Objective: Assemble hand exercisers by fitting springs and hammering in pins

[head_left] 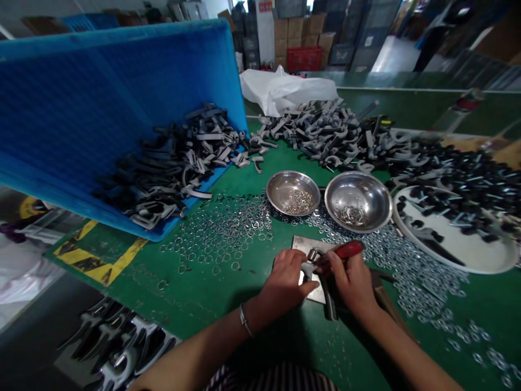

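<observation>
My left hand (287, 277) is closed around a grey-and-black curved handle part (330, 298), its fingers over the metal end. The part rests over a flat metal plate (301, 244) on the green table. Opposite it, my right hand (354, 285) is wrapped round a red-handled tool (349, 249). The tool's working end lies by the part and is partly hidden, so its kind is unclear. Between the hands shows a small threaded or coiled metal piece (312, 254). Under my right forearm lies a wooden-handled tool, apparently a hammer (388, 307).
A tipped blue crate (122, 32) spills similar handles at left. Beyond the plate stand two steel bowls (293, 179) (366, 187) of small metal pieces. Loose rings (222, 239) and nuts (423, 282) cover the table. A white tray (488, 260) with black-headed bolts is at right.
</observation>
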### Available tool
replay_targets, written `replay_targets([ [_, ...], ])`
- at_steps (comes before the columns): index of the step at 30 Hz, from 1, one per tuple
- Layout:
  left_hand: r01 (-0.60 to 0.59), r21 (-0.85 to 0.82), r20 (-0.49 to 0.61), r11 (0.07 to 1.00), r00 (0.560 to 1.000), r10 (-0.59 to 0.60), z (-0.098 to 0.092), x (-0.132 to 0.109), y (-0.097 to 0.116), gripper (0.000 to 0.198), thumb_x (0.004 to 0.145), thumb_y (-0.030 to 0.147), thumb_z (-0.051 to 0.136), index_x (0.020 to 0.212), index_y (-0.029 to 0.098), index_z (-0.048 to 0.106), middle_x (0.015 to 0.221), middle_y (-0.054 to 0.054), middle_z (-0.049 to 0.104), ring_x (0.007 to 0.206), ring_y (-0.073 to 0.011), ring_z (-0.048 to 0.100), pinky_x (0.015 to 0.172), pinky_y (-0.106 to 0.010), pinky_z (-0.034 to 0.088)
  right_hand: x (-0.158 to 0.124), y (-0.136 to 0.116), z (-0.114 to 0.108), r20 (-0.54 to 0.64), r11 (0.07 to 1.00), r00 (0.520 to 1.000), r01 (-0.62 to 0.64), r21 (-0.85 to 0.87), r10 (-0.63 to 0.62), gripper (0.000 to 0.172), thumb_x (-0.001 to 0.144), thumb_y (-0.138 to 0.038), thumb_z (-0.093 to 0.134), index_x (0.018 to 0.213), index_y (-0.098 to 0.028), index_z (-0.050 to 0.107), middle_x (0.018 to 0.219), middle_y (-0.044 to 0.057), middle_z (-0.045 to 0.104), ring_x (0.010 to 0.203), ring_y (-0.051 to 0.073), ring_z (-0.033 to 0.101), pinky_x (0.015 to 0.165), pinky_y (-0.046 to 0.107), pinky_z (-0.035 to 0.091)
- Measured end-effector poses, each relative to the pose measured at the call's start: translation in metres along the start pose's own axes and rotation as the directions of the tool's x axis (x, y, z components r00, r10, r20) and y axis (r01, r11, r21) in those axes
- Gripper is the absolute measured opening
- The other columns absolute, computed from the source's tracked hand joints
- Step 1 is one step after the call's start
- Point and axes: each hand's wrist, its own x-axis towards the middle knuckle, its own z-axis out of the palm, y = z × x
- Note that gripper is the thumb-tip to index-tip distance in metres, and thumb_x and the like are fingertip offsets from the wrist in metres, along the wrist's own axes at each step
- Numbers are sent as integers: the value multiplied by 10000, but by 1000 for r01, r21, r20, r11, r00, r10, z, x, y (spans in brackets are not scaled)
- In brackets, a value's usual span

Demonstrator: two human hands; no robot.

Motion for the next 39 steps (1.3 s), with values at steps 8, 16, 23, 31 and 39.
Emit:
replay_targets([
  [8,57,53,60,997,996,-60,-3,1,5,417,853,418,681,1165,195,516,1183,-95,587,1118,-285,505,967,-429,395,31,-33,1,277,905,923,340,-257,-268,303,952,-454,492,965,-174,608,707,65,734,614,222,698,526,285,508],
  [16,94,32,109,995,989,-96,-6,4,5,441,820,420,706,1153,203,517,1214,-82,578,1143,-283,481,971,-414,380,42,-17,-17,331,957,942,-51,284,-49,310,968,-557,456,894,-256,473,671,-25,728,464,163,654,513,284,538],
  [23,100,30,109,994,989,-103,-4,3,5,454,831,417,695,1176,190,507,1232,-92,567,1163,-286,472,986,-420,370,15,-7,-15,191,986,981,-9,164,-23,243,975,-505,466,904,-273,470,687,-11,708,594,215,684,671,353,518],
  [31,121,16,117,992,986,-122,-6,2,6,444,829,434,696,1161,208,506,1207,-88,569,1151,-285,477,984,-417,370,6,0,-8,90,998,994,57,3,-57,249,969,-523,430,939,-277,459,665,21,692,644,268,678,678,384,499],
  [39,144,64,117,988,982,-150,-4,4,10,398,847,384,665,1163,198,511,1185,-100,569,1126,-294,483,965,-424,375,11,-13,4,259,914,931,322,-248,-257,285,938,-523,449,914,-240,477,742,85,667,668,279,655,605,362,458],
])
